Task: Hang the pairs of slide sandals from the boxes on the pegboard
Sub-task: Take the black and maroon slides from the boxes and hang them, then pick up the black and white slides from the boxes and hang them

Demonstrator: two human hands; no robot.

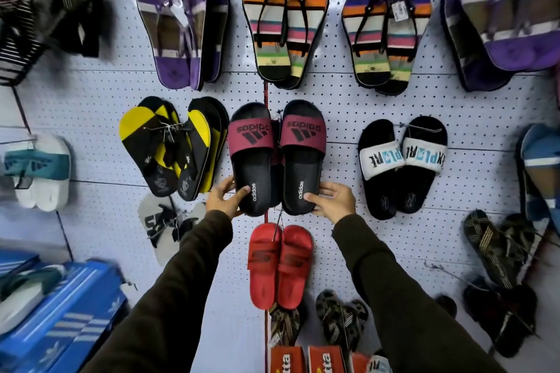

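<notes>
A pair of black slide sandals with maroon straps (277, 157) hangs toe-up at the middle of the white pegboard (342, 106). My left hand (225, 200) grips the heel of the left sandal, thumb on its footbed. My right hand (331, 199) holds the heel of the right sandal the same way. Both sleeves are dark. The peg behind the pair is hidden by the sandals.
Many other pairs hang around: yellow-black flip-flops (169, 145) to the left, white-strap black slides (400, 163) to the right, red slides (278, 263) just below, striped pairs (283, 27) above. Blue shoe boxes (69, 321) with a white-teal slide stand lower left; orange boxes (306, 359) sit at the bottom.
</notes>
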